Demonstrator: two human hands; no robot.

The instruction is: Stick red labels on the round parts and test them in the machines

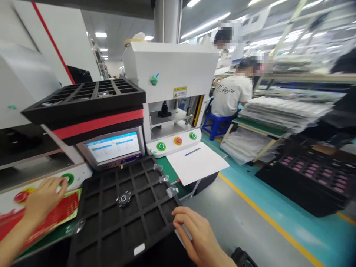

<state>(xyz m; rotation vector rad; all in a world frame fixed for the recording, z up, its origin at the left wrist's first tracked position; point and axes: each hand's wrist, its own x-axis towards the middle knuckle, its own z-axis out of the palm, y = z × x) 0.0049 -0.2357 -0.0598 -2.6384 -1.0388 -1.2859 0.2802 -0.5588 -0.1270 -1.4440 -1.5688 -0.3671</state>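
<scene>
My left hand (44, 198) reaches to a green round button (68, 179) on the white machine panel at the left, fingertips on or just at it, above a red printed sheet (59, 213). My right hand (196, 231) rests at the near right edge of a black compartment tray (111, 226), fingers curled on its rim. One small round metal part (124, 198) lies in a tray cell. Several small clear bags (164, 179) lie along the tray's right side.
A touch screen (113, 147) stands behind the tray, stacked black trays (83, 98) above it. A white press machine (172, 92) with green and red buttons, white paper (196, 163) and a pen sit right. Seated person (232, 94), paper stacks and trays lie beyond the aisle.
</scene>
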